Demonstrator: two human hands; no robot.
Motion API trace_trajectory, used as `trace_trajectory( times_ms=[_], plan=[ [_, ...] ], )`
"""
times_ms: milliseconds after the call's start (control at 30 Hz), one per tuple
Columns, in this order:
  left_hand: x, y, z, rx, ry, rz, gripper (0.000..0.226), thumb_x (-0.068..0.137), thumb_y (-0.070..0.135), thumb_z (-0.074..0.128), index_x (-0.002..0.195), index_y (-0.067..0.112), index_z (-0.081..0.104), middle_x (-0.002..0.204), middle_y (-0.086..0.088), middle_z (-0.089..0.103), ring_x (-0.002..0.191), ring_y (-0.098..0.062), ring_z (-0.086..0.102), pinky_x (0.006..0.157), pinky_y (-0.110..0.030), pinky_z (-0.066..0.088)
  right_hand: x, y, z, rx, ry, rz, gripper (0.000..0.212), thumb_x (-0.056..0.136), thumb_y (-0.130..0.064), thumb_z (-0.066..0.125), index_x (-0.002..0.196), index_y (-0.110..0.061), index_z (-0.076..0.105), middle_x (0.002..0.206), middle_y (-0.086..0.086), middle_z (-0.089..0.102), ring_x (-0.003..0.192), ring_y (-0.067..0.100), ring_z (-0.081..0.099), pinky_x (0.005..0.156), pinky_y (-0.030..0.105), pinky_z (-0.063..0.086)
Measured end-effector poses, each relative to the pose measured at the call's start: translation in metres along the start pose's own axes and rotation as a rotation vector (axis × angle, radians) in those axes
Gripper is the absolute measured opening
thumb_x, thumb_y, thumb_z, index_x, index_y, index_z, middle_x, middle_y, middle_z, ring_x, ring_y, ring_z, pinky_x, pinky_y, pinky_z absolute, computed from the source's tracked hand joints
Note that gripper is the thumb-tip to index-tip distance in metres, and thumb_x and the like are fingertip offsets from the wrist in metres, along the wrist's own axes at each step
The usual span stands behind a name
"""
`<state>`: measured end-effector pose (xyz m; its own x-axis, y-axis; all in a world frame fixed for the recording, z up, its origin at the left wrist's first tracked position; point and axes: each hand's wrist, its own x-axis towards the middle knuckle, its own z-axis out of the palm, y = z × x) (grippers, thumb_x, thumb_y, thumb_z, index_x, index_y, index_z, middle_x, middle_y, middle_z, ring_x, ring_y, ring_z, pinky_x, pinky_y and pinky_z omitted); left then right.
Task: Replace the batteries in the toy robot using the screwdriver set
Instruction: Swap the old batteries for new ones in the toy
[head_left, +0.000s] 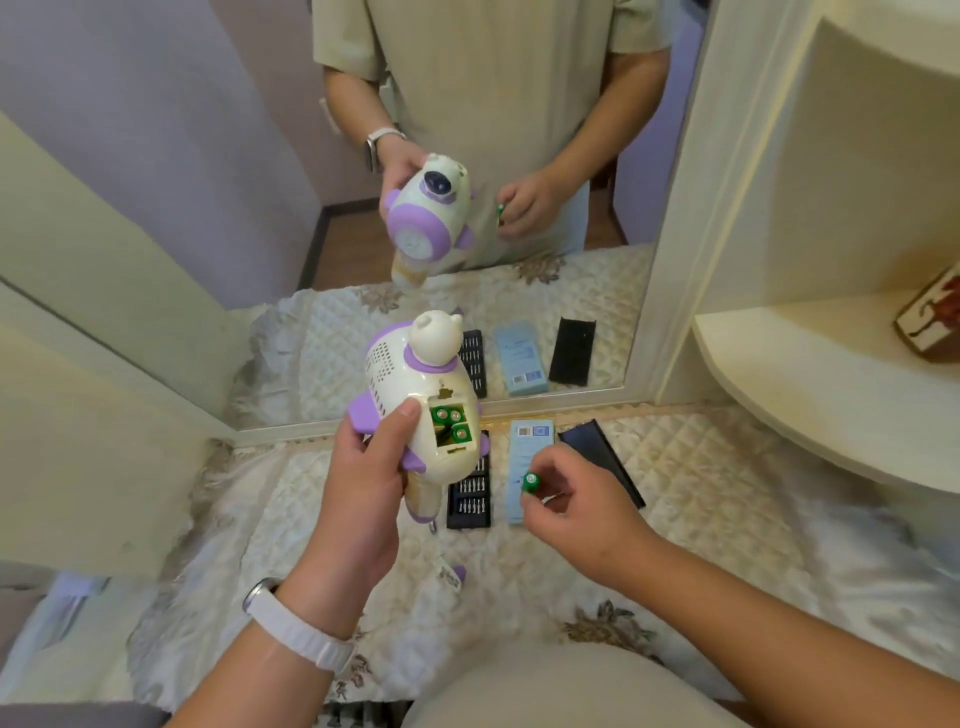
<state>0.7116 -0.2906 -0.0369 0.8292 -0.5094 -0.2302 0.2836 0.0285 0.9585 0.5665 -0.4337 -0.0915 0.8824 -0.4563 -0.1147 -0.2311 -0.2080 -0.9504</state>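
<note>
Right now the left hand (363, 467) holds the toy robot (415, 379) up above the table (727, 493). Its grip is closed round the robot's lower body, and the thumb lies on the cream shell just beside the open battery compartment (451, 423). The robot is tilted, with its back to the camera and its head pointing away toward the mirror (208, 156). Inside the compartment three green batteries (461, 432) show their ends, with a dark gap below and left of them.

The right hand (576, 499) is off to the right of the robot and apart from it. Its grip is a pinch of thumb and fingertips on a loose battery (531, 482), green, with its end turned up to the camera. That hand hangs over the near end of a blue box (527, 441).

A quilted, flower-patterned cloth covers the table. On it a black bit tray (470, 499) with rows of small bits lies partly hidden behind the robot. The blue box sits just to its right, and a black lid (608, 462) lies at an angle further right. A small cream and purple piece (452, 574) rests on the cloth nearer the person; what it is I cannot tell. A white band (296, 629) circles the left wrist. At the right, a shelf (831, 374) carries a patterned box (930, 322).
</note>
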Motion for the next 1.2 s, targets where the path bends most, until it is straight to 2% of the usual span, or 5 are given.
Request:
trace_trajectory(
  times_ms=[367, 500, 800, 967, 1200],
  plan=[
    [0.000, 0.007, 0.018, -0.038, 0.012, 0.013, 0.076, 0.073, 0.048, 0.072, 0.133, 0.005, 0.053, 0.121, -0.022, 0.069, 0.108, -0.045, 0.067, 0.064, -0.027, 0.056, -0.003, -0.058, -0.039, -0.072, 0.090, -0.293, 0.021, 0.081, -0.050, 0.057, 0.100, -0.057, 0.062, 0.080, -0.011, 0.064, 0.070, 0.011, 0.058, 0.064, 0.026, 0.049],
    [0.001, 0.007, 0.019, -0.040, 0.077, 0.005, 0.068, 0.074, 0.042, 0.072, 0.129, 0.007, 0.056, 0.117, -0.020, 0.070, 0.100, -0.033, 0.071, 0.062, -0.025, 0.055, 0.004, -0.083, -0.041, 0.029, 0.090, -0.315, 0.014, 0.076, -0.033, 0.070, 0.086, -0.038, 0.061, 0.074, -0.002, 0.062, 0.064, 0.023, 0.057, 0.059, 0.038, 0.049],
    [-0.004, 0.011, 0.023, -0.092, 0.110, -0.011, 0.065, 0.072, 0.038, 0.069, 0.128, 0.007, 0.056, 0.115, -0.020, 0.071, 0.094, -0.030, 0.073, 0.062, -0.024, 0.056, 0.022, -0.089, -0.033, 0.452, 0.013, -0.094, 0.014, 0.089, 0.002, 0.061, 0.085, -0.011, 0.057, 0.073, -0.005, 0.066, 0.072, 0.012, 0.063, 0.062, 0.025, 0.049],
    [-0.003, 0.007, 0.019, -0.083, 0.137, -0.033, 0.062, 0.079, 0.037, 0.077, 0.129, 0.008, 0.056, 0.117, -0.020, 0.071, 0.102, -0.035, 0.072, 0.064, -0.025, 0.056, 0.027, -0.086, -0.030, 0.626, -0.073, 0.063, 0.029, 0.096, 0.002, 0.046, 0.113, -0.014, 0.063, 0.081, 0.001, 0.067, 0.078, 0.014, 0.062, 0.064, 0.026, 0.048],
    [-0.005, -0.001, 0.016, -0.085, 0.167, -0.053, 0.074, 0.065, 0.049, 0.075, 0.127, 0.013, 0.057, 0.116, -0.016, 0.072, 0.105, -0.034, 0.070, 0.071, -0.032, 0.054, 0.021, -0.089, -0.029, 0.508, -0.118, 0.028, 0.027, 0.099, 0.002, 0.039, 0.107, -0.012, 0.060, 0.084, -0.002, 0.070, 0.087, 0.015, 0.065, 0.071, 0.025, 0.050]
  ],
)
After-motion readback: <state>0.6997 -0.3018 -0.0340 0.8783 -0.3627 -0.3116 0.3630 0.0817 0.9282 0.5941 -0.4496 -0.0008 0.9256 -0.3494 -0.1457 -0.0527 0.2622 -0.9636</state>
